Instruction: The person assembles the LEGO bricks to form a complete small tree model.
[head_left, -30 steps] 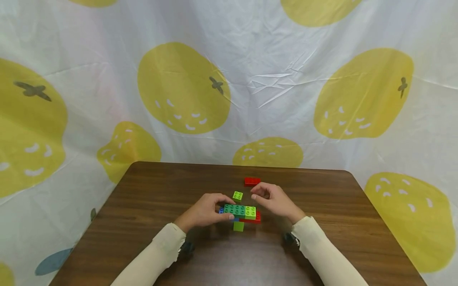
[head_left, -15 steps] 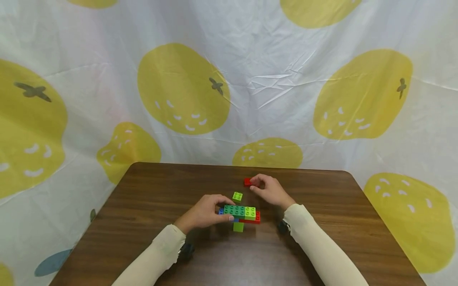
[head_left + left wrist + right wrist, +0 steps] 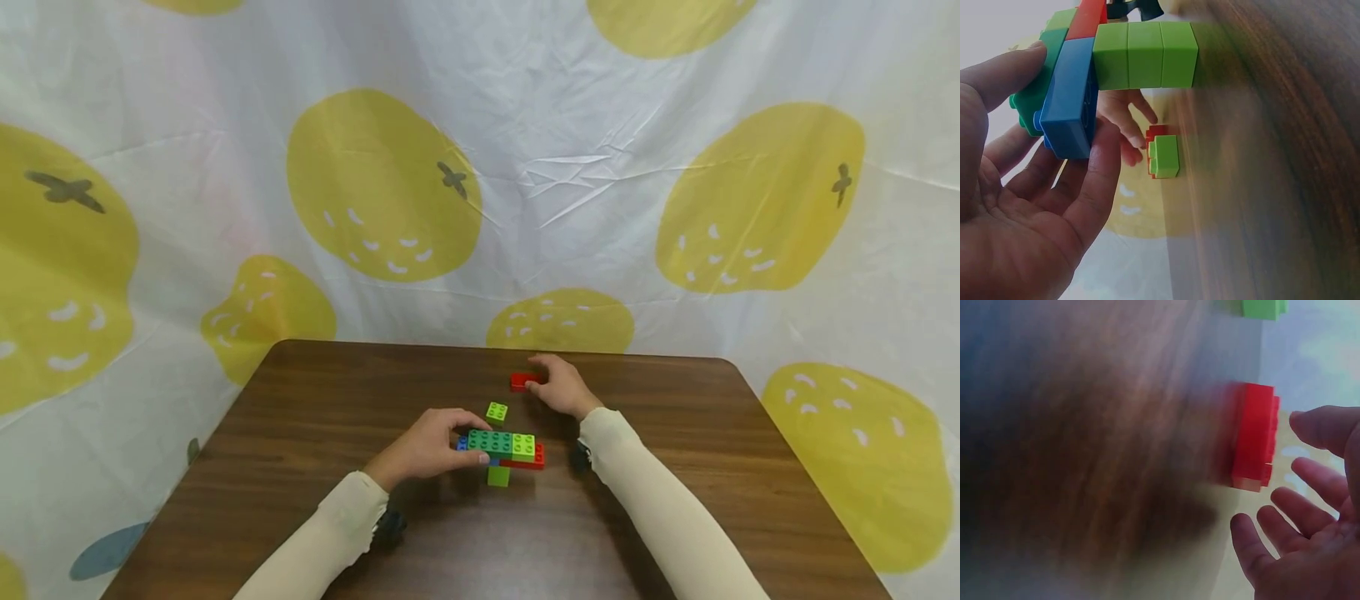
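My left hand [image 3: 423,442] grips the left end of a brick build, thumb on the near side and fingers behind. Its top row joins a dark green brick [image 3: 491,442] and a lime brick [image 3: 523,447]; beneath lie a blue brick [image 3: 1071,94] and a red one [image 3: 539,457]. A column of lime bricks [image 3: 1145,55] supports it from the table. My right hand [image 3: 564,387] hovers by a loose red brick [image 3: 1254,434] at the back, fingers spread; the right wrist view shows a gap between hand and brick.
A small loose lime brick [image 3: 497,412] sits on the brown wooden table [image 3: 360,375] between the build and the loose red brick. Behind the table hangs a white curtain [image 3: 555,225] printed with yellow fruit.
The right hand has moved away from beside the build, back and slightly left to the loose red brick. The left hand and the build have stayed in place.
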`<state>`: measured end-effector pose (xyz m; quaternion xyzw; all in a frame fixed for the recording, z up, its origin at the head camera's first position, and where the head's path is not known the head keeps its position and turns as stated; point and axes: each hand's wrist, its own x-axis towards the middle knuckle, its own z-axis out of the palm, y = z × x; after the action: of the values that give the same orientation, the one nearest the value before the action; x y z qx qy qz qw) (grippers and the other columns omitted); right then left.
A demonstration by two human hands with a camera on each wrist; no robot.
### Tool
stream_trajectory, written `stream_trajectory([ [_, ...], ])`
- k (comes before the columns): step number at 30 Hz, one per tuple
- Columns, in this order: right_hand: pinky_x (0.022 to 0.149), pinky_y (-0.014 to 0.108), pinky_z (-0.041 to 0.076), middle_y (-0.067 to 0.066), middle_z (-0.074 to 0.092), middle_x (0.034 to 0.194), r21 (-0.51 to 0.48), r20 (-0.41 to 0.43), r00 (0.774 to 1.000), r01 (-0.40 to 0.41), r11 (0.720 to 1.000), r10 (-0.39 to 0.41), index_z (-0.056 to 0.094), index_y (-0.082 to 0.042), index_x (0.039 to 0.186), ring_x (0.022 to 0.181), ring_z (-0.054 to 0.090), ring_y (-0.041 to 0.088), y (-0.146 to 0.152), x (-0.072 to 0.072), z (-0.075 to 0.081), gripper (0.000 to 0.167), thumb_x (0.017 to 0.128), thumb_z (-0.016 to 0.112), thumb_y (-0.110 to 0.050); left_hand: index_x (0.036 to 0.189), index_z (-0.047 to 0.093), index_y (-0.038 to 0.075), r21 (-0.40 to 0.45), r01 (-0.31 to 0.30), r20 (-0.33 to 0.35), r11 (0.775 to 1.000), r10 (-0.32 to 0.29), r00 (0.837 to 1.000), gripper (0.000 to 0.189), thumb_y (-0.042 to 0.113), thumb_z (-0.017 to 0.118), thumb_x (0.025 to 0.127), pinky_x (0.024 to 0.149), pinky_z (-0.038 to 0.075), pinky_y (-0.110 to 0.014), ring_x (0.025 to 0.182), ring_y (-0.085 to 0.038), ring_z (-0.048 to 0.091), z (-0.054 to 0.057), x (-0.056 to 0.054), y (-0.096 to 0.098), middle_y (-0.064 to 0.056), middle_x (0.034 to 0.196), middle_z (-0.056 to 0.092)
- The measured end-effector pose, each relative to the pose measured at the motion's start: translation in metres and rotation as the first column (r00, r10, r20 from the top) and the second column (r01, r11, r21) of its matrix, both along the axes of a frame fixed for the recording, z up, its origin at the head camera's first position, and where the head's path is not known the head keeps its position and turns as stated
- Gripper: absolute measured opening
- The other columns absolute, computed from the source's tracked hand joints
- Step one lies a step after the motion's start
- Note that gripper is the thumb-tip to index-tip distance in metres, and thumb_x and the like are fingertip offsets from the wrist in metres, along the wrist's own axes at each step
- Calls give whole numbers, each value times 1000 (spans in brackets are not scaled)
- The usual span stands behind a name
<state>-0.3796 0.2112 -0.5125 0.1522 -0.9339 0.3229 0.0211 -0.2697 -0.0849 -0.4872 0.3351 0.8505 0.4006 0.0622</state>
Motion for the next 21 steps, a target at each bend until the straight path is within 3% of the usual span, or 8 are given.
stream_trajectory([
  [5,116,58,44,21,58,152,22,41,999,-4,1000,3,61,-4,147,142,53,42,-2,-4,-3,50,101,71,-21,124,75,20,9,2,10,1000,-2,1000,38,38,85,91,84,58,-26,96,-9,65,-2,-1,0,5,115,73],
  [9,106,54,51,18,69,137,37,44,999,12,999,-14,67,-5,140,123,65,37,-4,-6,-5,44,99,73,-19,124,75,20,7,-2,7,1000,2,1000,38,37,85,91,85,58,-26,96,-9,65,-2,-1,0,6,115,74],
  [13,100,50,53,14,73,124,54,44,999,26,998,-29,70,-7,134,110,67,32,-5,-8,-6,39,97,76,-18,124,75,20,3,-3,8,1000,3,1000,38,36,85,91,86,58,-26,96,-10,65,-1,-1,0,5,115,74],
  [21,103,52,53,13,74,124,25,46,999,2,1000,-3,73,-8,129,114,68,33,-3,-5,-3,34,96,78,-19,124,75,21,-6,-8,11,1000,8,1000,38,36,86,91,90,57,-28,99,-11,64,0,-1,-1,6,116,73],
])
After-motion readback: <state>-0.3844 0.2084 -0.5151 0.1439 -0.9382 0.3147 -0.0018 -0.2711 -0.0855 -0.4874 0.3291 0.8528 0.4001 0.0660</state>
